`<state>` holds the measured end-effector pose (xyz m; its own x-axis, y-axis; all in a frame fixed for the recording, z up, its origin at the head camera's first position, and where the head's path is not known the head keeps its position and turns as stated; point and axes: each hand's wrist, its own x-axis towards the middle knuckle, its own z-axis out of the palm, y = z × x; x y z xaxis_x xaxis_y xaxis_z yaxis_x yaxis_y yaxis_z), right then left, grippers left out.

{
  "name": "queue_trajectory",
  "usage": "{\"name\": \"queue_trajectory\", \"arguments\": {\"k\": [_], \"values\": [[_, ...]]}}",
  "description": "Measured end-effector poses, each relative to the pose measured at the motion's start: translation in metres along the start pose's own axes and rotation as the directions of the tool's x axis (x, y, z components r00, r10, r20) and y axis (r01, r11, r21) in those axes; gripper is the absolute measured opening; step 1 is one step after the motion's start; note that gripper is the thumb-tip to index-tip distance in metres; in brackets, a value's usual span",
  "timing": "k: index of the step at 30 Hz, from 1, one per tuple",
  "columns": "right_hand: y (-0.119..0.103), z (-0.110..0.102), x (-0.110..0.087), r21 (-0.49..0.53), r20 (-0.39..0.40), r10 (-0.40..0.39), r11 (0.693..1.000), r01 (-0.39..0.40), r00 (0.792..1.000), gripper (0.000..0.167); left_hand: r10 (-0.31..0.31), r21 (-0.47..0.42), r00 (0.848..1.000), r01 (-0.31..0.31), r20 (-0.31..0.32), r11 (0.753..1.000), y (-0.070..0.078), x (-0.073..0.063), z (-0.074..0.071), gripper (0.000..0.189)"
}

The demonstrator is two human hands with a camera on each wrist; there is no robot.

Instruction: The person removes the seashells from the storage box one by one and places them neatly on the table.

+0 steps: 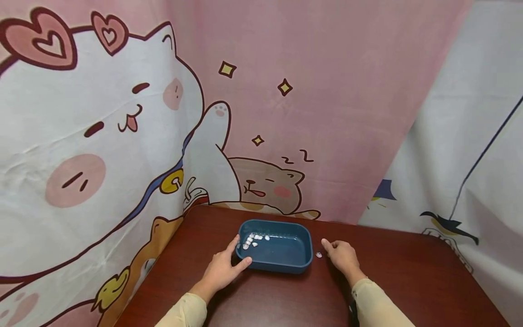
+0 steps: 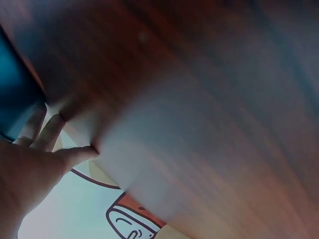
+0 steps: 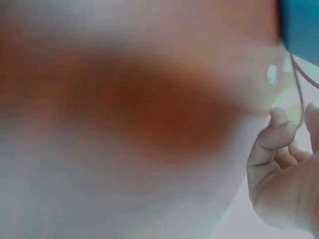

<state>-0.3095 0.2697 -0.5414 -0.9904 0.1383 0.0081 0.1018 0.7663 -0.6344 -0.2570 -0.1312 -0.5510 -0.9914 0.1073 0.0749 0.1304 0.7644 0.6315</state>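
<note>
A dark blue rectangular basin [image 1: 282,268] stands on the table in the head view. Small whitish pieces, perhaps shells, lie along its left end, several of them in a bent row [image 1: 250,240]. My left hand [image 1: 222,268] rests at the basin's front left corner, thumb at the front rim and straight fingers along the left side. To the right of the basin, one small whitish piece [image 1: 319,255] lies on the table. Close beside it is my right hand [image 1: 342,256], fingers loosely bent; in the right wrist view nothing shows between the fingertips, and the piece [image 3: 272,74] lies apart from them.
The reddish-brown wooden table [image 1: 286,299] reaches back to a cloth backdrop [image 1: 327,113] printed with cartoon cats. White cloth [image 1: 470,159] hangs at the right. Both wrist views are blurred over much of the tabletop.
</note>
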Motion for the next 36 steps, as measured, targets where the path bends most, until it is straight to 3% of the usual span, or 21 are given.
{"name": "queue_trajectory", "arguments": {"k": [4,8,12,15,18,22,27,32,36], "values": [[-0.029,-0.009,0.011,0.037,-0.119,-0.058,0.997,0.063,0.991,0.051,0.004,-0.016,1.000,-0.004,0.001,1.000,0.000,0.000,0.002,0.087],[-0.080,0.001,0.020,0.029,-0.167,-0.220,0.973,0.228,0.961,0.034,0.006,-0.020,1.000,-0.006,0.002,1.000,-0.001,0.002,-0.001,0.083],[-0.122,0.031,0.020,-0.054,0.002,-0.366,0.929,0.366,0.931,0.025,-0.015,-0.040,1.000,0.016,0.015,0.999,-0.001,0.004,-0.007,0.084],[-0.140,0.058,0.017,-0.133,0.159,-0.390,0.902,0.411,0.907,0.029,-0.015,-0.063,1.000,0.017,0.027,0.998,0.000,0.006,-0.008,0.086],[-0.149,0.080,0.014,-0.206,0.250,-0.372,0.882,0.425,0.894,0.034,-0.011,-0.081,0.999,0.014,0.040,0.997,0.002,0.006,-0.008,0.086],[-0.153,0.099,0.011,-0.288,0.279,-0.342,0.862,0.418,0.897,0.039,-0.019,-0.096,0.998,0.025,0.059,0.995,0.005,0.005,-0.008,0.086],[-0.152,0.114,0.010,-0.354,0.291,-0.318,0.840,0.410,0.902,0.039,-0.053,-0.101,0.995,0.062,0.084,0.993,0.007,0.004,-0.006,0.086],[-0.154,0.118,0.011,-0.408,0.277,-0.342,0.804,0.432,0.898,0.030,-0.049,-0.109,0.996,0.057,0.074,0.992,0.007,0.007,-0.007,0.086],[-0.159,0.119,0.014,-0.414,0.241,-0.351,0.806,0.423,0.905,0.022,-0.040,-0.114,0.997,0.047,0.059,0.992,0.004,0.008,-0.009,0.085]]}}
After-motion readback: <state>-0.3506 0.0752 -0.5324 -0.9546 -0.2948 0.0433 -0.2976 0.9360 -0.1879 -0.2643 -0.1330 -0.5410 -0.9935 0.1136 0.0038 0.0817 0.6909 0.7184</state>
